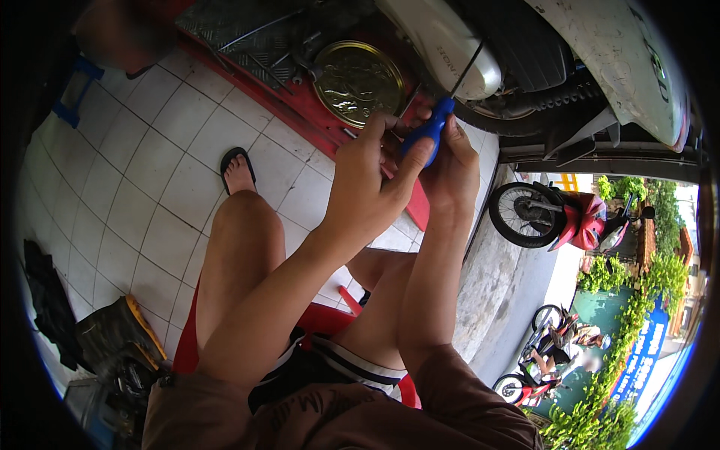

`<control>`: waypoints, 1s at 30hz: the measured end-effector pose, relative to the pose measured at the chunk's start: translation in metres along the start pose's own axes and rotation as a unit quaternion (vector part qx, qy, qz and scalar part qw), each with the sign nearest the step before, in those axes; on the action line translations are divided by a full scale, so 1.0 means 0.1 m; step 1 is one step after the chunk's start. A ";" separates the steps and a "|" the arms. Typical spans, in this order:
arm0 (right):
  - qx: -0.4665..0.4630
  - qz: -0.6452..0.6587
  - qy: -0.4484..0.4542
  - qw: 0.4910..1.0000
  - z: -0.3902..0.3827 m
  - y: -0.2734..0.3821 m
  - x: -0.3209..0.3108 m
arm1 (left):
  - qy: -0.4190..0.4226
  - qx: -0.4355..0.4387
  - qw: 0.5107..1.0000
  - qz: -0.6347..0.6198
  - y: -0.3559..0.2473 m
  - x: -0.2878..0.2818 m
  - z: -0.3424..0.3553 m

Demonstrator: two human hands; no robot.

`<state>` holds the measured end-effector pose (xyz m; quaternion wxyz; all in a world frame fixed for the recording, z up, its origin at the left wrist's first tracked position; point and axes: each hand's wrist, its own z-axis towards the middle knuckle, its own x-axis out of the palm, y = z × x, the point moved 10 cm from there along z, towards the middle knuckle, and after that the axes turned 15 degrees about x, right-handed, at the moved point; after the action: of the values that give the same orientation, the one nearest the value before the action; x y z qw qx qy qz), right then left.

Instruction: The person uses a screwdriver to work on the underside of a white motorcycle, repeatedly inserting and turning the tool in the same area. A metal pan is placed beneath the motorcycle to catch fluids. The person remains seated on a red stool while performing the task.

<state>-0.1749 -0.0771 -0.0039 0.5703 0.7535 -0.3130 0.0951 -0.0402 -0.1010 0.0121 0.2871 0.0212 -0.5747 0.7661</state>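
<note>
White-and-black motorcycle (615,67), far right. Round gold metal tray (328,57), left of it. Left hand (369,174) and right hand (454,166), both closed on 1 blue-handled, thin-shafted screwdriver (427,136), just near of the motorcycle. Tip contact undetermined; a slipping grip could scratch bodywork.

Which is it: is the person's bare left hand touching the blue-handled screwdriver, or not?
Touching: the head view shows the left hand with its thumb on the screwdriver handle.
</note>
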 end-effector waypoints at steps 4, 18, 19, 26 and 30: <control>0.002 0.023 0.078 0.997 0.03 -0.02 0.09 | 0.040 -0.280 0.926 -0.249 0.44 0.23 -0.28; -0.002 -0.061 -0.037 0.997 -0.03 0.02 -0.03 | -0.036 -0.012 0.998 0.059 0.12 -0.12 -0.02; -0.008 -0.071 -0.036 0.997 -0.05 0.03 0.00 | -0.022 0.070 0.986 0.148 -0.10 -0.14 0.04; 0.010 0.042 0.043 0.998 0.01 -0.02 0.09 | 0.008 0.177 0.962 0.206 -0.27 0.05 0.02; 0.008 0.102 0.130 0.986 0.03 0.00 0.17 | 0.126 -0.034 0.989 0.069 0.14 0.24 -0.10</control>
<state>-0.1617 -0.0861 0.0034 0.5872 0.7034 -0.3105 0.2529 -0.0637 -0.0849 0.0049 0.3044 -0.1247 -0.5599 0.7605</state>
